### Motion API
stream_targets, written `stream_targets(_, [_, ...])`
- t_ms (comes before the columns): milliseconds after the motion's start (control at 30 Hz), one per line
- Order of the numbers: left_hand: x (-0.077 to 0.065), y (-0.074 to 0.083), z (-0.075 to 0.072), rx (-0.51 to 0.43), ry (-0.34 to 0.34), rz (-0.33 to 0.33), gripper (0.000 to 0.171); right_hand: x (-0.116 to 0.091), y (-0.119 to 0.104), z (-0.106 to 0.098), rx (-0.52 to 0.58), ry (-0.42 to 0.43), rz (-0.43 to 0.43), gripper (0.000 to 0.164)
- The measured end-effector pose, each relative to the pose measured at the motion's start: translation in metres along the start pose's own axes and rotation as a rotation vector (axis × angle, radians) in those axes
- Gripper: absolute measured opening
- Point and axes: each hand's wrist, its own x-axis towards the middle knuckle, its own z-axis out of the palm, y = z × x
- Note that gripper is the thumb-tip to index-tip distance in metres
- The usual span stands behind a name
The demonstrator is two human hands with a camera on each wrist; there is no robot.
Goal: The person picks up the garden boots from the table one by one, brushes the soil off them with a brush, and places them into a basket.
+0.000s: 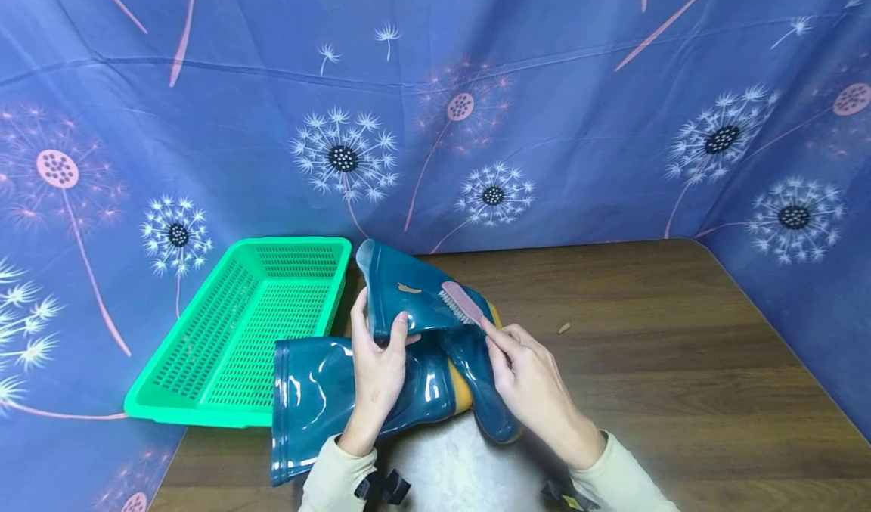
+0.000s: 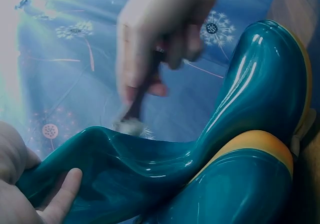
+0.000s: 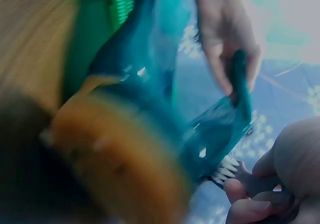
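Note:
A glossy teal rain boot (image 1: 425,270) with a yellow-orange sole is held by its shaft top in my left hand (image 1: 377,376), thumb on the near side. My right hand (image 1: 534,380) grips the handle of a pink scrub brush (image 1: 464,300), its pale bristles against the boot's shaft. In the left wrist view the bristles (image 2: 131,127) meet the shaft's upper side. A small brown patch (image 1: 409,289) marks the boot near its opening. The second teal boot (image 1: 309,406) lies on its side beneath. The right wrist view shows a smeared yellow-orange sole (image 3: 120,159), blurred.
A green perforated plastic basket (image 1: 238,414) stands at the left, beside the boots. One small brown crumb (image 1: 563,328) lies on the wooden table (image 1: 680,345) to the right. A blue dandelion-print cloth (image 1: 578,81) hangs behind and at both sides.

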Motion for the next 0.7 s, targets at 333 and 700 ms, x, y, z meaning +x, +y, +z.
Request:
stream_targets(333, [0.001,-0.001,-0.002,0.004,-0.005,-0.014,0.067,-0.011,0.038,-0.006,-0.174,0.084,0.050,0.029])
stream_targets(700, [0.001,0.001,-0.002,0.016,-0.001,-0.021,0.068,-0.007,0.017,0.001,-0.073,-0.109,0.095,0.034])
